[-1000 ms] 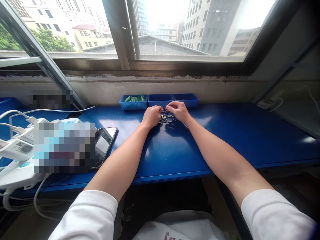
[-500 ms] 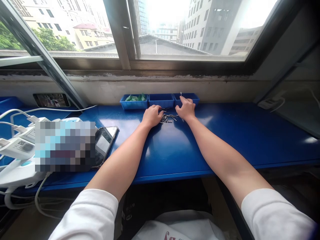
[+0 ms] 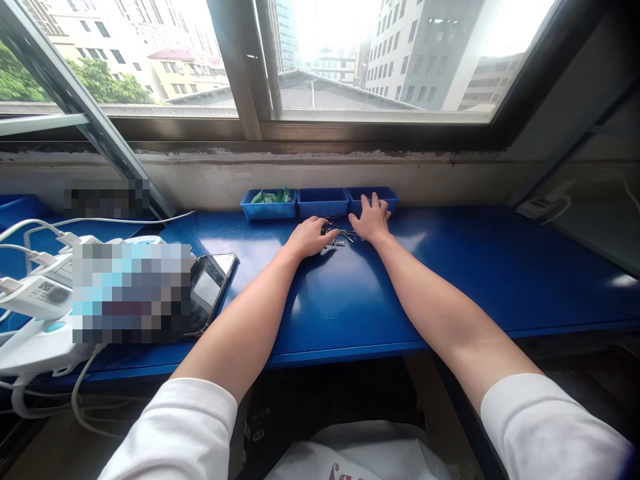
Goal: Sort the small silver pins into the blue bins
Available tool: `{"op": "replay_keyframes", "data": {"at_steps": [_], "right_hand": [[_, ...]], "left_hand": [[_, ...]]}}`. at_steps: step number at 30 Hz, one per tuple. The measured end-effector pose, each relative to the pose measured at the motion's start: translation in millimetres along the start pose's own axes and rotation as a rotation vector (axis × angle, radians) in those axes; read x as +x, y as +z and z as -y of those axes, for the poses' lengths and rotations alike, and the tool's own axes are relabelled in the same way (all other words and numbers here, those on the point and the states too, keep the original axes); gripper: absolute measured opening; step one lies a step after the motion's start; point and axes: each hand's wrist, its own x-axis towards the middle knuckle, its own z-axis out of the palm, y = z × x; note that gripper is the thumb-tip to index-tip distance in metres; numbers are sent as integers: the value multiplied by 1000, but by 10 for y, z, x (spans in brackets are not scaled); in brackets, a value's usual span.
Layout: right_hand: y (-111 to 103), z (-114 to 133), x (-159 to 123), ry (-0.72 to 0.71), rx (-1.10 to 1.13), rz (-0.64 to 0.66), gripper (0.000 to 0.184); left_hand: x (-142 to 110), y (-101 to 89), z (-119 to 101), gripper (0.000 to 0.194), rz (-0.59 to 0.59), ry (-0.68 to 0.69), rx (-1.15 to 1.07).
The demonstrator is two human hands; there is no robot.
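I'm closing my left fingers (image 3: 327, 233) narrowly by the pins (image 3: 341, 235), spreading my right fingers (image 3: 374, 208) wide over the rightmost tray (image 3: 393, 199).

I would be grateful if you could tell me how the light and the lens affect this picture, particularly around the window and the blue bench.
In the head view, the sky is blown out to white, the blue bench shows pale glare near its right end, the wide lens slants the window frame, and a pixelated patch hides whatever lies beside the phone.

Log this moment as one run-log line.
left hand: touching loose metal pins | right hand: fingers over front rim of right blue plastic bin
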Motion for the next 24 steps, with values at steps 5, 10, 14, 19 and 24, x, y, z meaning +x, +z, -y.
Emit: {"op": "replay_keyframes", "data": {"at_steps": [5,10,14,19,24], "right_hand": [[-35,118,-62,-188,61,67,26],[-9,163,-91,-199,30,294,22],[-3,179,-111,-254,35,334,18],[-1,201,-129,-310,70,330,15],[34,203,-130,-354,93,300,15]], "left_hand": [[-13,1,-6,69,92,55,17],[4,10,1,68,103,62,31],[12,13,6,67,112,75,26],[15,8,6,66,115,66,27],[15,15,15,64,107,76,19]]}}
